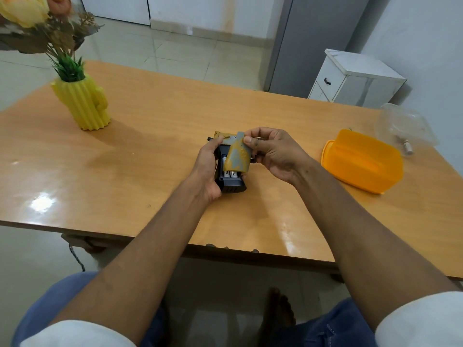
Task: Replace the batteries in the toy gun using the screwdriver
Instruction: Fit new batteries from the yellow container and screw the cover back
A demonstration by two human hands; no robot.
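Two white batteries show; left hand grips black-and-tan plastic toy gun, right hand pinches its camouflage cover (aligning, probably).

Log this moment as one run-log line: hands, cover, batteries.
left hand: grips toy gun | right hand: holds battery cover at compartment | batteries: two visible inside | screwdriver: not in view
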